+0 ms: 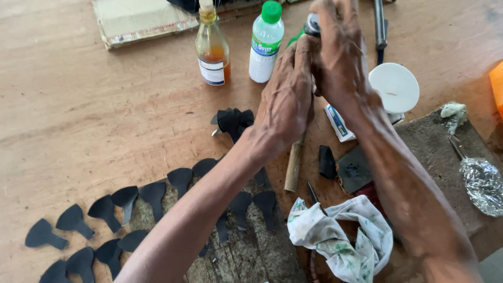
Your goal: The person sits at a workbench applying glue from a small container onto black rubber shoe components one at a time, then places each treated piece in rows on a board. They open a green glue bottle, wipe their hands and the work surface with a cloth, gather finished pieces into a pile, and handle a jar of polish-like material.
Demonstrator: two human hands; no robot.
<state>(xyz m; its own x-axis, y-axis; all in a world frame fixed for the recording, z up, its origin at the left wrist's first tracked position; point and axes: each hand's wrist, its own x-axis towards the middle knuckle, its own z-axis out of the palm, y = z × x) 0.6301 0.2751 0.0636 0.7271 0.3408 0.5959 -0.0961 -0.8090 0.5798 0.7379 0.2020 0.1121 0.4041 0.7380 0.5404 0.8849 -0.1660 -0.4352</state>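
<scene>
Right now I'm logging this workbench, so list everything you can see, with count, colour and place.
black cutouts: many, black, spread lower left
cutout stack: one, black, centre
amber bottle: one, orange liquid, top centre
white bottle: one, green cap, beside it
small container: one, dark, held at top
white disc: one, right
wooden stick: one, tan, centre
rag: one, stained white, bottom
foil: one, silver, right edge
left hand: fingers at the container
right hand: fingers around the container

bottles point(212, 50) behind cut shapes point(105, 209), rag point(340, 236) right
</scene>
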